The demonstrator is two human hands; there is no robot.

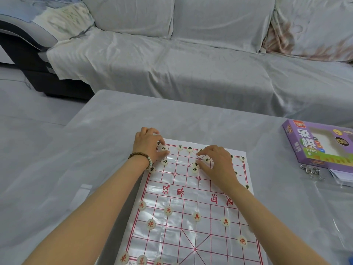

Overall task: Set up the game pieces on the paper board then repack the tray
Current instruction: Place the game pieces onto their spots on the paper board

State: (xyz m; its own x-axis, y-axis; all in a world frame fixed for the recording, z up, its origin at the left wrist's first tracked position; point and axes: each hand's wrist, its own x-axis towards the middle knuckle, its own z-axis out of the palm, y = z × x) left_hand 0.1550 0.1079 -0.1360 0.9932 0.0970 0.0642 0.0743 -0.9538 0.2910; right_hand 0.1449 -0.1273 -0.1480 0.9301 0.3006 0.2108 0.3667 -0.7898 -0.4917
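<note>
The paper board [191,207] lies flat on the table [95,140], and the person reaches both arms over it to the far end. The red pieces [196,216] sit in rows on the near half. The black pieces [180,147] are going onto the far half. The left hand [149,144] is at the far left corner, with its fingers curled. Its thumb and first finger sit on both sides of the corner piece [163,148] and seem to pinch it. The right hand [217,163] is over the middle of the far end with its fingers bent down among a small bunch of pieces [194,170]. It is too hard to tell if it holds one or only touches them. The purple box [321,146] waits on the right side of the table. The tray cannot be picked out for sure. The board is thin and shiny, so a push from a hand could make it slide and shake the pieces off their spots. Both arms hang just over the red pieces, and a low arm could knock them. The bunch by the right hand is packed close, so moving one piece could bump the one beside it.
</note>
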